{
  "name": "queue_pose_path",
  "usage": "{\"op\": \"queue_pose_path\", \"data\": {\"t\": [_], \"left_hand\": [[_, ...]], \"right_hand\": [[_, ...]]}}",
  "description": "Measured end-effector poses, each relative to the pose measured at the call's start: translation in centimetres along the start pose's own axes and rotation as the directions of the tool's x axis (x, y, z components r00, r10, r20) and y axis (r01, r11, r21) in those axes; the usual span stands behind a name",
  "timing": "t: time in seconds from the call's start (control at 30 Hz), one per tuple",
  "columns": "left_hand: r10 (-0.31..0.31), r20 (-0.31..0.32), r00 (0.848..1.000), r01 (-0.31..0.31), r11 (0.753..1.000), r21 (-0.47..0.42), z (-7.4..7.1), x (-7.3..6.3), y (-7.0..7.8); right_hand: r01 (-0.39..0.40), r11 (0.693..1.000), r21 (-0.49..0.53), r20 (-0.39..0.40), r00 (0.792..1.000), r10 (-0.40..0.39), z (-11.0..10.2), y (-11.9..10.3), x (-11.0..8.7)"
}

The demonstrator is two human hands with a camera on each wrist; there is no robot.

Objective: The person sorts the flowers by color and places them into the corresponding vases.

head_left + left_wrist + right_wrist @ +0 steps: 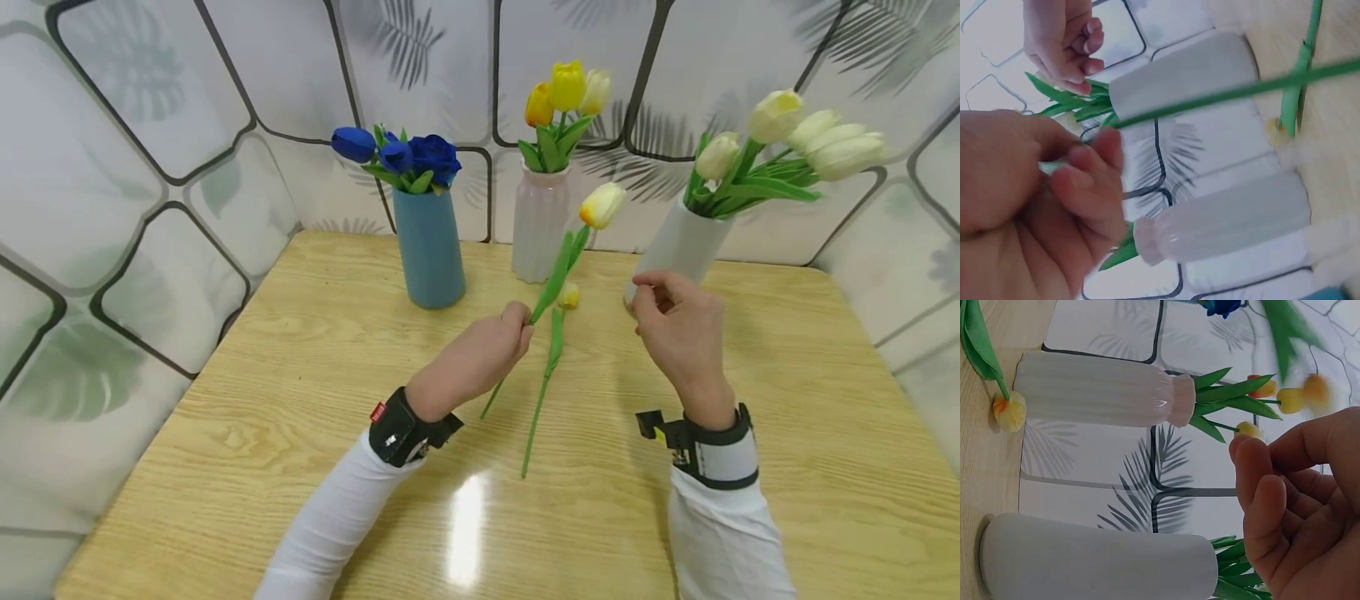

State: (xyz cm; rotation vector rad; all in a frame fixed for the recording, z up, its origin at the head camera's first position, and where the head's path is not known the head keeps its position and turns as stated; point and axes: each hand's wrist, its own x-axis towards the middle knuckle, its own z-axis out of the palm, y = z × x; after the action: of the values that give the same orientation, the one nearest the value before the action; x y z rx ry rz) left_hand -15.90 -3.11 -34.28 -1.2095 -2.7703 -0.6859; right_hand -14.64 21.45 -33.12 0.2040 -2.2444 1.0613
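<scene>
My left hand (476, 357) grips the green stem of a white tulip (602, 206) whose petals turn yellow-orange at the base. Its bloom leans up toward the back right, and the stem end sticks out below the fist. A second, yellow tulip (556, 337) lies on the table just beyond that fist. My right hand (681, 329) is raised in front of the white vase (684, 242), fingers loosely curled and holding nothing. In the right wrist view, its thumb and fingertips (1250, 450) come near each other. Several white tulips (776, 117) lean to the right in the white vase.
A pale pink ribbed vase (540, 221) with yellow, orange and white tulips (567, 86) stands at the back middle. Left of it is a blue vase (429, 250) with blue flowers (433, 158). Patterned fabric (225, 50) rises behind the wooden table (300, 400).
</scene>
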Motion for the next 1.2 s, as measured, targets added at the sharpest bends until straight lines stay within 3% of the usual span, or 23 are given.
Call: {"op": "queue_pose_path", "data": {"t": [0.13,0.3,0.4,0.6,0.7,0.8,0.87,0.93,1.07,1.2], "left_hand": [[0.067,-0.090,0.994,-0.070,0.997,-0.021,-0.3,0.0,0.0],[0.133,-0.181,0.974,-0.143,0.989,-0.047,-0.9,-0.1,0.0],[0.130,-0.207,0.970,-0.145,0.988,-0.059,-1.4,-0.3,0.1],[0.111,-0.194,0.975,-0.134,0.985,-0.108,-2.2,-0.6,0.6],[0.139,-0.220,0.966,-0.173,0.974,-0.144,-2.3,-0.5,0.6],[0.177,-0.281,0.943,-0.231,0.958,-0.171,-2.4,-0.5,0.6],[0.220,-0.335,0.916,-0.287,0.943,-0.168,-2.5,-0.5,0.5],[0.280,-0.400,0.873,-0.350,0.930,-0.114,-2.5,-0.4,0.5],[0.358,-0.531,0.767,-0.416,0.909,0.012,-2.4,-0.1,0.4],[0.339,-0.671,0.659,-0.395,0.915,0.075,-2.8,0.4,0.0]], "right_hand": [[0.013,1.000,-0.006,0.007,1.000,-0.013,0.1,0.1,0.0],[0.021,1.000,-0.002,0.017,1.000,-0.021,0.1,0.1,0.0],[0.031,1.000,0.005,0.016,0.999,-0.031,0.1,0.0,0.0],[0.043,0.999,0.007,0.012,0.999,-0.044,0.0,0.1,0.0],[0.041,0.999,0.008,0.014,0.999,-0.042,0.0,0.2,-0.1],[0.042,0.999,0.008,0.014,0.999,-0.042,-0.1,0.2,-0.1],[0.049,0.999,0.012,0.012,0.999,-0.050,-0.2,0.2,0.0],[0.062,0.998,0.019,0.008,0.998,-0.062,-0.3,0.3,0.0],[0.103,0.995,0.014,-0.016,0.995,-0.103,-0.3,0.4,0.0],[0.106,0.994,0.012,-0.011,0.994,-0.106,-0.1,0.4,0.0]]}}
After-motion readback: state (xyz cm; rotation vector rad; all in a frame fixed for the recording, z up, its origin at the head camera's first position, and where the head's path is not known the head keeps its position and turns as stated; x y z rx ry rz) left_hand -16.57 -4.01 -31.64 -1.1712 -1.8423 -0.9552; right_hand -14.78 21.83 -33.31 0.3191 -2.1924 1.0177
